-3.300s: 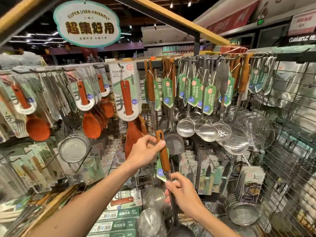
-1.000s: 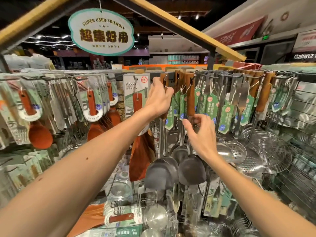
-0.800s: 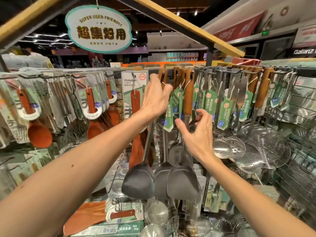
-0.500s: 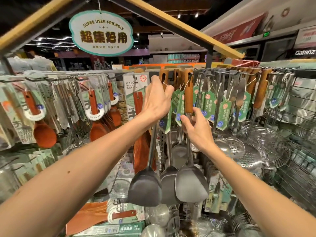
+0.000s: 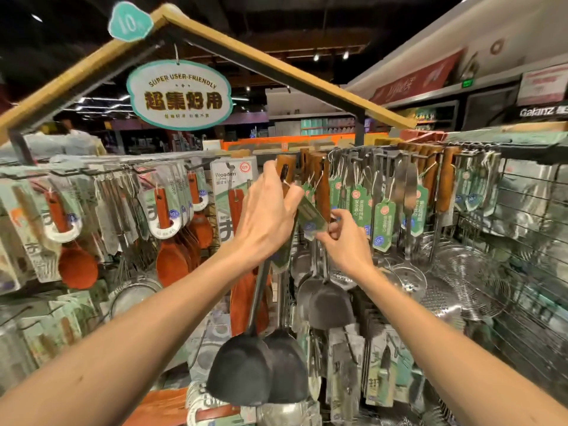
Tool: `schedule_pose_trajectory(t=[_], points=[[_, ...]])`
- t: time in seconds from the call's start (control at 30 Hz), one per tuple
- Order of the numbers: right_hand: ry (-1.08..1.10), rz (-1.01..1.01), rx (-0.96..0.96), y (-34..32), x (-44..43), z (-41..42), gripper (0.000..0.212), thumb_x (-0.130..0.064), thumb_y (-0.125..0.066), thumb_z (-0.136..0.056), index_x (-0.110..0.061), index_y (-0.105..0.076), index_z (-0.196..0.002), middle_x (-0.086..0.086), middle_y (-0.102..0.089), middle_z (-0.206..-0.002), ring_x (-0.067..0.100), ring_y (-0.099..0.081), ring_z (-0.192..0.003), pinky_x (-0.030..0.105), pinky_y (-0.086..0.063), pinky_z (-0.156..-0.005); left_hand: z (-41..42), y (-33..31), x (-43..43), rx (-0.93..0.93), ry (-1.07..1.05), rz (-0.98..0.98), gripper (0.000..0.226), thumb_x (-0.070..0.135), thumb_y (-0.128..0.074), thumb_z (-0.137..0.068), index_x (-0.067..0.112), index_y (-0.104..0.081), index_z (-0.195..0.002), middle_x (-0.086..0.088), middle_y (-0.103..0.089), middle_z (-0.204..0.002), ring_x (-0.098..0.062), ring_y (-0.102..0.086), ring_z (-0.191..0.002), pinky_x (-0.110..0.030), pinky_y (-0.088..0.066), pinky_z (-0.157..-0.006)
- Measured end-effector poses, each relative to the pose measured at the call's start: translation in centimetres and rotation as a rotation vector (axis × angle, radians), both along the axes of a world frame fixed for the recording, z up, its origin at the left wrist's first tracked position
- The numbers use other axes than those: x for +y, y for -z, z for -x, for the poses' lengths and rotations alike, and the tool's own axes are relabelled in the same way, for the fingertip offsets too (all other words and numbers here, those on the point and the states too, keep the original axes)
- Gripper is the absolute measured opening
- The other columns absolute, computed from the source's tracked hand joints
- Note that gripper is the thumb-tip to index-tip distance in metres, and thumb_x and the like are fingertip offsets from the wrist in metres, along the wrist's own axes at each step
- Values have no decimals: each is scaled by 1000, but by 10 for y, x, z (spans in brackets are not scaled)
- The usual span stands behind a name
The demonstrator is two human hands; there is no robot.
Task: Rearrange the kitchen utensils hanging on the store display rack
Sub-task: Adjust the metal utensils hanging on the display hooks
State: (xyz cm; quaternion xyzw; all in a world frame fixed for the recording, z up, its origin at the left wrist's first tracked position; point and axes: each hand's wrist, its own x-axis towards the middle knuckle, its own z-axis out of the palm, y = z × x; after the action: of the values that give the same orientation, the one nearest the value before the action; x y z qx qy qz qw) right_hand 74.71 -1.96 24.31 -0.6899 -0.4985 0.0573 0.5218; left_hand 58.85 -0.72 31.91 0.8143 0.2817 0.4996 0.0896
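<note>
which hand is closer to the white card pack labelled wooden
Left. The left hand, gripping a wooden spatula handle, is just right of the white card pack labelled Wooden; the right hand sits farther right, pinching a green paper tag.

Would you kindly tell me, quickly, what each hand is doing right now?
Left hand: grips the wooden handle of a dark spatula.
Right hand: pinches a green tag.

Oval hanging sign (image 5: 179, 95) reading SUPER USER-FRIENDLY, teal badge (image 5: 130, 22) above it, Galanz sign (image 5: 542, 111) far right, red banner (image 5: 418, 79)
</note>
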Motion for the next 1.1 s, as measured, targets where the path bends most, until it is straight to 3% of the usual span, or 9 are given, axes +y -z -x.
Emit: schedule_pose_trajectory(t=[0.17, 0.3, 0.47, 0.53, 0.63, 0.73, 0.87, 1.0, 1.1], points=[[73, -228, 9, 3, -22, 15, 31, -14, -50, -99, -16, -45, -129, -6, -49, -122, 11, -45, -116, 29, -35, -100, -13, -14, -8, -63, 31, 87, 12, 22, -45, -102, 10, -47, -103, 0, -62, -86, -12, -58, -72, -17, -39, -54], [4, -261, 72, 9, -51, 19, 48, 3, -39, -97, -17, -40, -140, -14, -43, -122, 3, -42, -114, 23, -32, -101, -28, -21, -7, -71, 137, 169, 11, 28, -46, -101, 17, -48, -99, -2, -68, -91, -18, -68, -86, -36, -52, -71], [-241, -239, 327, 2, -61, 16, 52, -22, -58, -97, -31, -35, -143, -17, -57, -114, 11, -66, -95, 41, -55, -90, -53, -15, -2, -58, 85, 220, 12, 27, -47, -101, 17, -49, -96, -3, -66, -90, -22, -66, -85, -31, -49, -66], [-258, -230, 325, -2, -61, 14, 58, -32, -66, -93, -34, -35, -141, -30, -51, -105, 6, -67, -90, 32, -56, -85, -60, -16, 1, -92, 74, 232, 14, 27, -47, -101, 14, -51, -100, -3, -67, -89, -19, -65, -80, -30, -50, -66], [-264, -234, 381, -6, -56, 8, 54, -30, -66, -93, -28, -37, -138, -10, -64, -103, 10, -72, -73, 21, -57, -65, -69, -21, 3, -84, 38, 225, 16, 25, -48, -102, 10, -52, -105, 4, -60, -84, -7, -55, -69, -14, -40, -53], [-258, -208, 402, -7, -51, 7, 48, -25, -58, -99, -26, -37, -142, -4, -59, -114, 20, -74, -67, 37, -62, -70, -74, -20, 10, -54, -17, 243, 21, 28, -49, -101, 9, -54, -108, 2, -59, -90, -12, -54, -73, -25, -34, -56], [-258, -195, 423, -9, -41, 2, 47, -18, -52, -102, -23, -35, -146, -7, -58, -92, 29, -75, -71, 48, -61, -75, -78, -20, 19, -60, -14, 303, 23, 30, -47, -102, 10, -53, -111, 1, -59, -93, -7, -52, -73, -23, -36, -58], [-222, -185, 388, -11, -30, -2, 49, -15, -49, -103, -20, -33, -149, 1, -59, -105, 27, -73, -82, 32, -62, -73, -84, -29, 25, -26, -65, 375, 31, 36, -47, -102, 9, -51, -117, -7, -62, -108, -24, -60, -92, -36, -45, -75], [-137, -139, 209, -9, -22, -8, 50, -16, -49, -103, -17, -34, -150, -1, -46, -145, 10, -52, -122, 11, -38, -98, -89, -27, 26, 17, -172, 316, 35, 36, -46, -104, 6, -50, -121, -10, -63, -109, -27, -60, -97, -38, -43, -78]])
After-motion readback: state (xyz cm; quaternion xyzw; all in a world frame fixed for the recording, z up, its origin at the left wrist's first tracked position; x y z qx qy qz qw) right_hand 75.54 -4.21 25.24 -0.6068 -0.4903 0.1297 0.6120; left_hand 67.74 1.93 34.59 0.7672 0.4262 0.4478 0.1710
